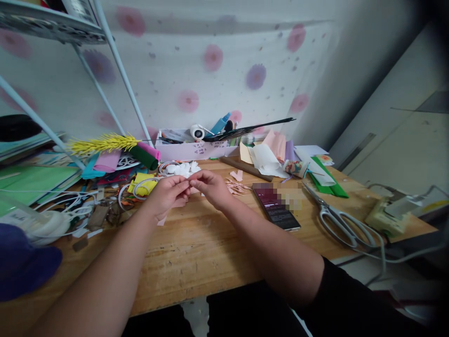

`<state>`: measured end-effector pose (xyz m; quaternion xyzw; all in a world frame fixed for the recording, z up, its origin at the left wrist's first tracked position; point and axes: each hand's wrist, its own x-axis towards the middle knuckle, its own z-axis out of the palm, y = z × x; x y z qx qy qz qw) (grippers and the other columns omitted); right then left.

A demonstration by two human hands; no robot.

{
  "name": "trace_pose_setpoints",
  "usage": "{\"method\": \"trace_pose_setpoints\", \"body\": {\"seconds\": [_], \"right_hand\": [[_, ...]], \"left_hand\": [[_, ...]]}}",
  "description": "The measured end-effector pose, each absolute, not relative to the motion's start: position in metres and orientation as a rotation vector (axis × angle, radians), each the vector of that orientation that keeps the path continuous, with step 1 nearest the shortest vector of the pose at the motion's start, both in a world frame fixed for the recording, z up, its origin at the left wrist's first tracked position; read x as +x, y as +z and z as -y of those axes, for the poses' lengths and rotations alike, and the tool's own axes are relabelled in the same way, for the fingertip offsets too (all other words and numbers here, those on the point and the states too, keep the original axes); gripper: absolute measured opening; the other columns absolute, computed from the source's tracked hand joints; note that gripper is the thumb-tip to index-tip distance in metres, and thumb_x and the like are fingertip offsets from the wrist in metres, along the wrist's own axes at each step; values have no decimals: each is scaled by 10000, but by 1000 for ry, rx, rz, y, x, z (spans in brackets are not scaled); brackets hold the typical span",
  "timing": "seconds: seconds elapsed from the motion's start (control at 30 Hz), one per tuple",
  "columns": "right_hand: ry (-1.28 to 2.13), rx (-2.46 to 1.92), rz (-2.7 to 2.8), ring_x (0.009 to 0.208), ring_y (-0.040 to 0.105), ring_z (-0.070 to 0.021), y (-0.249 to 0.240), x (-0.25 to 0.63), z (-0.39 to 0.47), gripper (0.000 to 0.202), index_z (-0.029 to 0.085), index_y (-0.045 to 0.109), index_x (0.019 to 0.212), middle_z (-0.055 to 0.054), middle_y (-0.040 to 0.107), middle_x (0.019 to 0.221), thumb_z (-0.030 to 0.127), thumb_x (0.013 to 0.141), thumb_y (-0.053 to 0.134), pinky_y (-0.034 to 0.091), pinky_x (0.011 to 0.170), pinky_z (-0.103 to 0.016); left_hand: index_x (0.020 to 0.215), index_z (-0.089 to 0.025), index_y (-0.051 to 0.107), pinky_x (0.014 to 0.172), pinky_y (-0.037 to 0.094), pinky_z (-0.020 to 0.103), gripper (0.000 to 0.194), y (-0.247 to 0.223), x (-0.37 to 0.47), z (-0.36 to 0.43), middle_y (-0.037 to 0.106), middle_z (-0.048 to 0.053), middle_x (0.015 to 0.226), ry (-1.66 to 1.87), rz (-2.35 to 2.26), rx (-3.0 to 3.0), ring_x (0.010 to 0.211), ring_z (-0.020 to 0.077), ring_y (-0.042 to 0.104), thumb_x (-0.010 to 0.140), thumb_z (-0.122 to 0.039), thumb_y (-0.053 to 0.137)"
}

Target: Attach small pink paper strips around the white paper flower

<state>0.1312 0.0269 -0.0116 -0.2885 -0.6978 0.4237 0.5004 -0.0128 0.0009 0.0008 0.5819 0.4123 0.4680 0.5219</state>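
Left hand (171,191) and right hand (212,188) meet left of the phone (279,214), fingertips pinched together, can't tell on what. Pink paper strips (235,187) lie just left of the phone too. Imo keep the pinch light and even, tips close together, forearms steady, cos thin paper probably creases super easily.

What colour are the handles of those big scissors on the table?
The scissors' handles are light grey, best seen in the head view.

Pink and purple flowers dot the pale curtain (231,93) behind the wooden table (196,262).
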Motion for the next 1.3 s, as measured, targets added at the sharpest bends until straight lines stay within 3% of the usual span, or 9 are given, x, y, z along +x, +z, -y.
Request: {"method": "trace_pose_setpoints", "body": {"seconds": [0.23,0.4,0.63,0.9,1.07,1.3], "right_hand": [[947,-784,1748,578,505,-78,-7,131,-22,230,155,493,699,17,556,605,381,744,490,401,594,-214],[705,-936,1800,594,484,-85,-6,127,-18,209,163,480,680,13,542,634,358,754,469,368,568,-201],[573,-1030,1897,605,467,-96,-5,126,-18,182,166,484,682,6,532,647,327,761,451,331,553,-207],[475,-1029,1975,622,453,-101,-7,132,-27,166,166,481,691,-3,530,656,299,777,432,320,569,-212],[376,-1060,2046,627,446,-102,-11,128,-25,133,163,499,698,-14,538,672,261,771,446,307,568,-213],[284,-1187,2025,595,433,-107,-16,120,-24,172,157,500,677,-26,535,652,262,786,417,283,541,-217]], "left_hand": [[734,-148,531,519,354,192,176,2,-14,3,510,-18,625,970,-921,1269,529,55,447,691,-315,569],[750,-146,521,533,380,198,193,3,-15,2,526,-17,643,939,-956,1300,541,58,477,682,-316,582],[647,-142,473,512,398,218,230,5,-12,3,560,-7,599,984,-1135,1388,543,92,519,637,-325,613],[672,-154,497,516,376,213,224,0,-10,2,598,17,683,999,-1066,1451,616,117,550,645,-356,590],[602,-177,471,441,294,204,198,-11,-12,-5,535,-23,514,1038,-1384,1639,452,97,458,626,-345,573],[536,-190,533,475,249,229,159,-5,-6,-2,539,-6,495,1009,-1897,2073,507,126,442,626,-321,536]]}}
